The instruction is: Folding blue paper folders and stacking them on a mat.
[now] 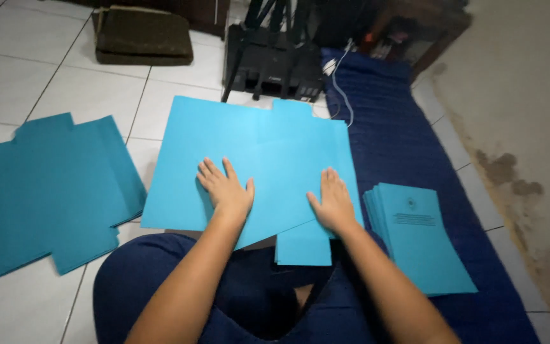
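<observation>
A large light-blue card sheet [262, 146] with tabs lies flat on the tiled floor in front of my knees. My left hand [226, 188] rests palm down on its near left part, fingers spread. My right hand [333, 202] presses flat on its near right part, close to the edge. Neither hand grips anything. A small flap of the sheet [303, 248] sticks out toward me between my arms.
A spread of unfolded teal card sheets [39, 191] lies to the left. A stack of folded blue covers [418, 239] sits on a dark blue mat [402, 140] to the right. A black printer [272, 60] and a dark bag [142, 35] stand beyond. A stained wall [523, 127] runs along the right.
</observation>
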